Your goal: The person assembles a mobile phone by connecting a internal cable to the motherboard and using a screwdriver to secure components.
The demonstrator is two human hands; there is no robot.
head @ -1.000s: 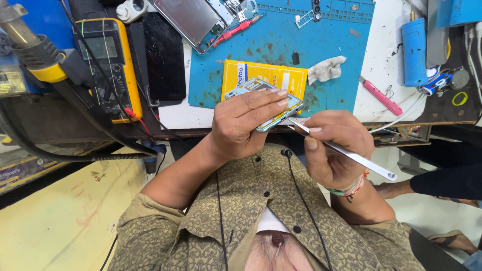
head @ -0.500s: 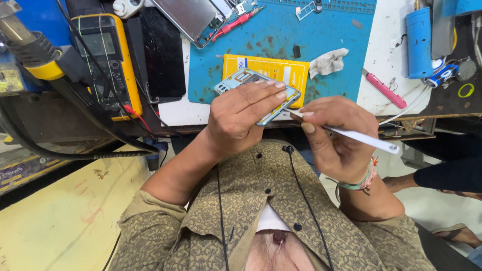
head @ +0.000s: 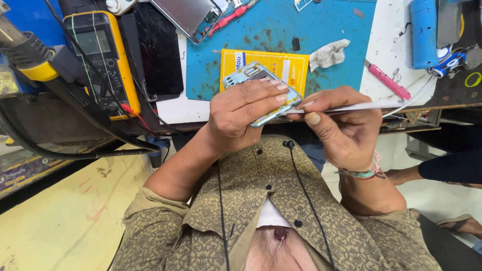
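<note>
My left hand grips an opened phone with a pale blue frame and exposed insides, held just over the table's front edge. My right hand, with a woven bracelet at the wrist, pinches a thin flat metal tool. The tool lies nearly level, and its tip meets the phone's lower right edge by my left fingertips. My fingers hide most of the phone's face.
A blue work mat carries a yellow box, a crumpled white cloth and a silver phone housing. A yellow multimeter and a black screen panel lie to the left, a pink tool to the right. Another person's limb shows at right.
My right hand has swung the metal tool from slanting down to the right up to nearly level, its tip staying at the phone's edge. The phone has tilted slightly in my left hand.
</note>
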